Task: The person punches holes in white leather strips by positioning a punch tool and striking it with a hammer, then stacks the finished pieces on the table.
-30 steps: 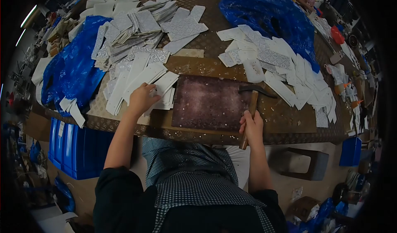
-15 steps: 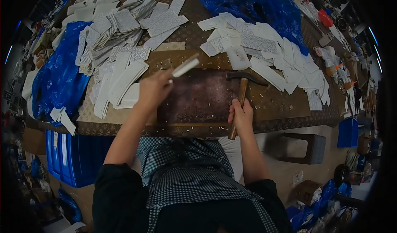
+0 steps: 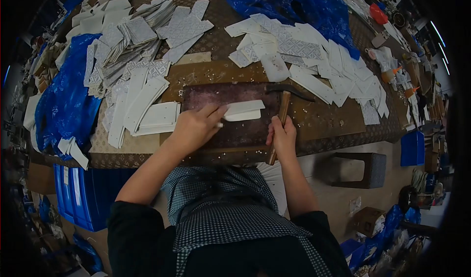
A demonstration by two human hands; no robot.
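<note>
My left hand [image 3: 197, 128] is closed on the left end of a folded white strip [image 3: 245, 111], which lies over a dark reddish-brown work pad [image 3: 206, 93]. The fold runs lengthwise, with the upper flap partly raised. My right hand [image 3: 283, 134] wraps round the wooden handle of a hammer [image 3: 284, 107]. Its dark, curved metal head is at the pad's upper right corner. Left of the pad is a stack of white strips [image 3: 157, 119], close to my left wrist.
Patterned grey-and-white strips [image 3: 135, 36] are heaped at the back left, and another spread of strips [image 3: 338, 73] covers the right. Blue plastic sheets [image 3: 71, 95] lie at the left and back. Small white bits dot the table. A blue bin [image 3: 81, 193] and a stool [image 3: 360, 170] stand below.
My left hand has brought the white strip down and rightward from the air onto the pad. My right hand still holds the hammer in nearly the same place.
</note>
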